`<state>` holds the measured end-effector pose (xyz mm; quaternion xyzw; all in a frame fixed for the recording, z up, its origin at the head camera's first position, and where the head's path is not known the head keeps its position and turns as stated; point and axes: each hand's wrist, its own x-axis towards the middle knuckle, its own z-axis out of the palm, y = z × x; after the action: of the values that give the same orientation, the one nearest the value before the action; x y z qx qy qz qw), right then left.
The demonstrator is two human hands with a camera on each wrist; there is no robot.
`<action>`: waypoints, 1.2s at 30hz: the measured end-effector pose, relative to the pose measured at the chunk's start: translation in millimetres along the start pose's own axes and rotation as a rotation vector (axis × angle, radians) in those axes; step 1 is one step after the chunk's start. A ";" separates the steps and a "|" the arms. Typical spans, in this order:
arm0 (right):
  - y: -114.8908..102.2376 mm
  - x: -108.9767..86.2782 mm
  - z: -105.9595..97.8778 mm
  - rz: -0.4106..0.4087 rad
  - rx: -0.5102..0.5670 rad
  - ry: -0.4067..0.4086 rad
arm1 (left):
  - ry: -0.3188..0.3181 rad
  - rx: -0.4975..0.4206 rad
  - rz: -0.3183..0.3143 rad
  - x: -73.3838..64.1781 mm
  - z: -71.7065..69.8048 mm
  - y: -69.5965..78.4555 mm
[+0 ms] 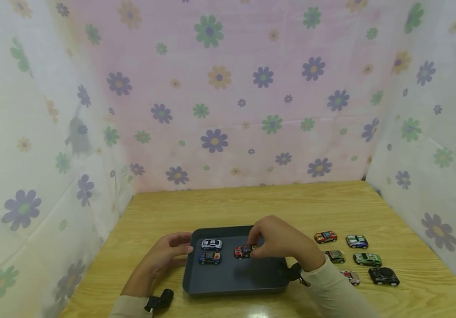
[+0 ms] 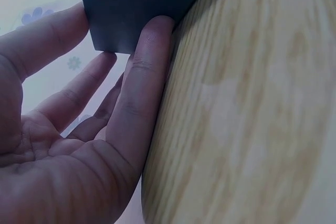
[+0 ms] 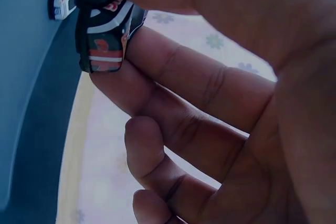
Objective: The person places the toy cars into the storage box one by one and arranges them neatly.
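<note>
Evidently, the left hand (image 1: 168,255) braced the left end of the tray (image 1: 220,278), its fingers fairly straight against the outer wall and not closed round it, probably so the tray would not slide. Inside the tray, near that wall, a white car (image 1: 211,244) stood just behind a blue car (image 1: 210,258), lined up neatly, perhaps to save room. Near the tray's middle, the right hand (image 1: 277,240) pinched a red-and-black car (image 1: 244,252) between thumb and fingers, a grip likely chosen for something so small; whether its wheels touched the tray's base was unclear. Right of the tray, a red-and-yellow car (image 1: 325,237), a camouflage car (image 1: 336,256), a pale car (image 1: 351,277) partly hidden by the sleeve (image 1: 331,287), a blue-and-white car (image 1: 357,241), a green car (image 1: 367,259) and a black car (image 1: 384,276) stood in loose rows, their gaps leaving finger room. The tray was smooth, dark and shallow, with rounded corners; the cars looked hard and glossy. The counter (image 1: 252,203) showed wood grain, and behind the tray rose soft, flowered cloth (image 1: 248,53).
</note>
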<state>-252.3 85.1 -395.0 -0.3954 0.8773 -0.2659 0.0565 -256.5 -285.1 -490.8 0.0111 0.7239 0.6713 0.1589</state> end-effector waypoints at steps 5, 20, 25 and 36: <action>-6.8 8.7 5.4 0.015 0.007 -0.007 | -0.005 -0.001 0.002 -1.1 0.6 0.8; -25.5 32.3 30.5 0.048 0.026 -0.020 | -0.022 -0.006 0.005 -0.4 -2.0 -1.8; -28.9 35.8 42.2 0.068 0.077 -0.004 | -0.016 -0.008 0.009 -0.6 -1.2 -1.7; -36.5 42.5 63.2 0.154 0.131 0.001 | -0.002 -0.004 0.007 -1.0 0.2 -1.6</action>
<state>-237.5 7.7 -425.5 -0.3219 0.8860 -0.3177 0.1020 -255.2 -285.2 -492.1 0.0140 0.7223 0.6733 0.1573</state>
